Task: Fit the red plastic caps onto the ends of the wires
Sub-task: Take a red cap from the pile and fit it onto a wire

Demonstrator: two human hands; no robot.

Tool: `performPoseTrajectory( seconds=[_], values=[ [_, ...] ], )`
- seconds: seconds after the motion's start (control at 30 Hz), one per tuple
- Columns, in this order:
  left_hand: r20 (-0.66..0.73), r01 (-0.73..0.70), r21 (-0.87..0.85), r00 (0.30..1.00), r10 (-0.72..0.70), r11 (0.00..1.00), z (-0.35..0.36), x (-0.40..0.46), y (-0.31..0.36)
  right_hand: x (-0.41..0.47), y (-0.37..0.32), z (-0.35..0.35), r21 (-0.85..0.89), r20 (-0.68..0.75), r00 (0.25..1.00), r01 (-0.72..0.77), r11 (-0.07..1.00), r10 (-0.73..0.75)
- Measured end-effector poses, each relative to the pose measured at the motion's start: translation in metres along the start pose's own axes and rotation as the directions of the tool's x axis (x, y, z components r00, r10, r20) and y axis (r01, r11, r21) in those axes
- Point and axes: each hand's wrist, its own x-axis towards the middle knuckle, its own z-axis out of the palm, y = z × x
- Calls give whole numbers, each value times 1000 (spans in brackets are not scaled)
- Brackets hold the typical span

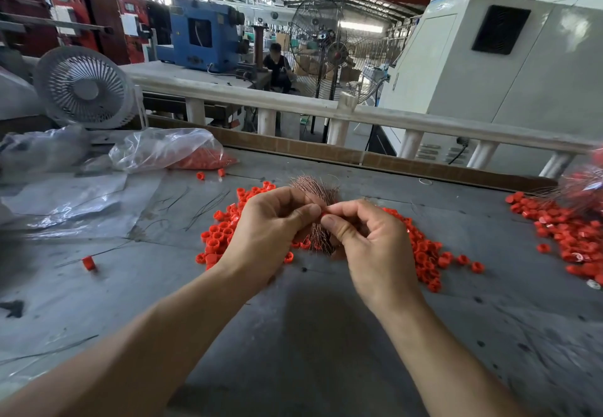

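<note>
Bare forearms lowest in frame. At centre, left hand [270, 230] gripping coppery wire bundle [315, 193]; right hand [368, 237] pinching small red plastic cap [324, 215] against left thumb. Loose red caps [424, 253] scattered around on grey tabletop [310, 335]. No legible writing.

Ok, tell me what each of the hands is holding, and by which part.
The left hand grips the bundle of copper wires around its middle. The right hand pinches a red cap by its sides, between thumb and forefinger.
</note>
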Motion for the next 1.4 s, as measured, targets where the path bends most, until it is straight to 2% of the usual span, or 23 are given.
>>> performPoseTrajectory(
  seconds=[0.3,0.43,0.5,0.57,0.67,0.77,0.93,1.13,1.2,1.27,1.4],
  values=[
    [-53,70,36,996,-68,997,1,-2,3,-1,1,4,-20,-59,998,7,1000,-8],
    [-79,86,122,994,-77,989,0,0,3,7,6,-11,-221,-196,980,-2,975,-43],
    [-82,83,170,994,-70,982,-2,0,1,13,9,-27,-376,-294,955,-73,924,-44],
    [-79,65,231,996,-48,971,-4,1,-1,20,13,-48,-517,-392,920,-208,831,-14],
    [-96,55,303,995,-27,951,-5,3,-4,28,20,-80,-626,-467,877,-417,659,111],
    [-111,56,335,994,-19,941,-8,4,-5,31,29,-106,-670,-499,843,-522,527,201],
    [-142,72,350,990,-23,934,-7,6,-5,35,36,-125,-662,-545,766,-643,385,341],
    [-155,84,370,987,-28,925,-7,3,1,38,39,-130,-648,-551,698,-703,294,458],
    [-156,80,387,988,-20,918,-7,3,2,38,38,-127,-680,-541,722,-677,281,433],
    [-157,65,428,988,3,901,-8,3,1,37,36,-122,-729,-507,791,-606,319,344],
    [-158,60,471,987,17,880,-10,4,-1,34,30,-102,-731,-413,891,-449,515,190]
  ],
)
